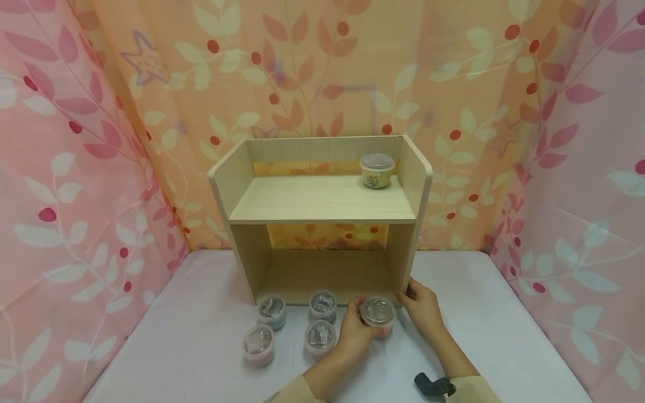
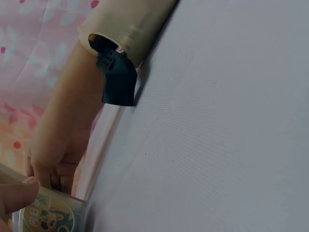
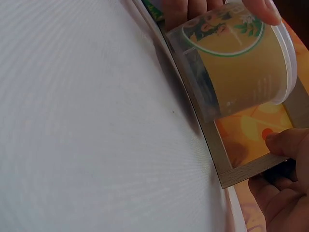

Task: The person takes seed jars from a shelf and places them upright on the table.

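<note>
My left hand (image 1: 353, 331) grips a small clear-lidded plastic tub (image 1: 378, 312) in front of the shelf's lower right corner. In the right wrist view this tub (image 3: 241, 63) lies between thumb and fingers, with a printed oval label on its side. Bent round the front edge of the right side panel, near its bottom, my right hand (image 3: 285, 193) pinches the wooden shelf (image 1: 322, 198), thumb on one face and fingers on the other. Several similar tubs, among them a pinkish one (image 1: 259, 347), stand on the table left of my left hand.
A yellow tub (image 1: 377, 172) sits at the right of the shelf's upper board. The white-covered table (image 1: 176, 336) extends to both sides. Patterned curtains (image 1: 312, 67) enclose the back and sides. A black device (image 1: 433, 386) is strapped at the right sleeve.
</note>
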`<action>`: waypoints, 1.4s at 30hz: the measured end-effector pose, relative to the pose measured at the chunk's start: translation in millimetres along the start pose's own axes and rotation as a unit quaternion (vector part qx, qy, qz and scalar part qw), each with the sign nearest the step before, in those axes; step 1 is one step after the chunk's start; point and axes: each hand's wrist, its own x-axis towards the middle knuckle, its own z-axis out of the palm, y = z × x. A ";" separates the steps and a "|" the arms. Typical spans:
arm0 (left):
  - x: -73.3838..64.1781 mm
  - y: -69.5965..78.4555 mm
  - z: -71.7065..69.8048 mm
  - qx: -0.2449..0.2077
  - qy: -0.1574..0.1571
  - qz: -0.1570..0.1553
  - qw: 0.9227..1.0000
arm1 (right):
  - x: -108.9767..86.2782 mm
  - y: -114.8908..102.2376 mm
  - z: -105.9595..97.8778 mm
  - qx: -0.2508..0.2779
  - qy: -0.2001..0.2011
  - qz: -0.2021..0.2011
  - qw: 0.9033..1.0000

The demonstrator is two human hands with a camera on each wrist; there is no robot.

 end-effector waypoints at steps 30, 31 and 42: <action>1.8 -4.1 4.7 0.048 0.037 0.044 0.997 | -1.1 -1.7 -2.8 0.006 -0.009 0.009 1.000; 0.6 -2.2 4.3 0.049 0.042 0.045 0.997 | -1.1 -1.5 -3.2 0.006 -0.007 0.007 1.000; -36.8 52.1 -28.9 -0.031 -0.026 0.082 0.996 | 0.1 -2.7 -2.5 0.004 -0.009 0.001 1.000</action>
